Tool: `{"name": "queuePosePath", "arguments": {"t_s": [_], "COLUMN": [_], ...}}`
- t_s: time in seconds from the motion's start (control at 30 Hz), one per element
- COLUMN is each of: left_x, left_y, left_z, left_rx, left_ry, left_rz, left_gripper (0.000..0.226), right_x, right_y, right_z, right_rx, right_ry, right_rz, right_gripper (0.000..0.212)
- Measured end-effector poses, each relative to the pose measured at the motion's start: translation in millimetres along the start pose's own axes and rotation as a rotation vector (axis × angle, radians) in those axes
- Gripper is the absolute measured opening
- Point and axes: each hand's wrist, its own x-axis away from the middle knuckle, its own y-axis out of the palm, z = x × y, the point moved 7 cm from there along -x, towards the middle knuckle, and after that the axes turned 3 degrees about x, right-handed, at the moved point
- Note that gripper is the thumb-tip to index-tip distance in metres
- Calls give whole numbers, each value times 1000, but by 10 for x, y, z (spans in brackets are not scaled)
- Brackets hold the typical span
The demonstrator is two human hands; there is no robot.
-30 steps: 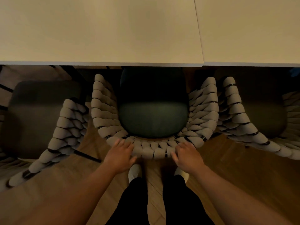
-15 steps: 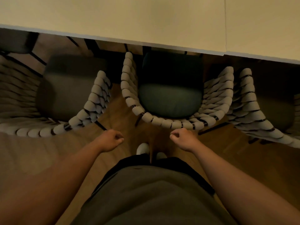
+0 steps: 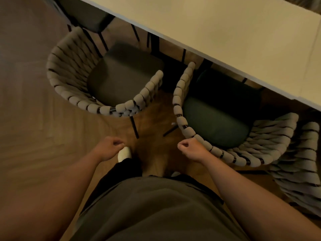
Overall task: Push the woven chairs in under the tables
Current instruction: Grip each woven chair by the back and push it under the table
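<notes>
Our left hand (image 3: 111,148) is curled, holding nothing; ahead of it the grey-cushioned woven chair (image 3: 92,107) stands out from the surface (image 3: 217,26). Our right hand (image 3: 192,148) is fisted (also empty), just beside the green-cushioned woven chair (image 3: 181,119), partly under.
</notes>
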Motion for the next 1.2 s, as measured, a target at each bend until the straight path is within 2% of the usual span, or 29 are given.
{"name": "queuePosePath", "arguments": {"t_s": [0.2,0.5,0.73,1.0,1.1,1.2], "left_x": [-297,-759,-1148,-1387,-1541,-1792], "left_y": [-695,-2415,-3077,-3523,-3768,-4026], "left_z": [-401,-972,-1007,-1084,-1102,-1108], "left_rx": [-64,-173,-197,-121,-94,-30], "left_ry": [49,76,60,-49,-90,-138], "left_rz": [-27,-7,59,160,203,255], "left_gripper": [25,18,22,36,34,16], "right_x": [-413,-872,-1083,-1455,-1521,-1605], "right_y": [203,730,778,958,1036,1109], "right_z": [-721,-1960,-2231,-2461,-2511,-2595], "right_rx": [-54,-372,-475,-563,-635,-757], "right_ry": [62,155,203,289,392,501], "right_rz": [53,203,243,184,209,226], "right_gripper": [21,23,21,18,30,45]}}
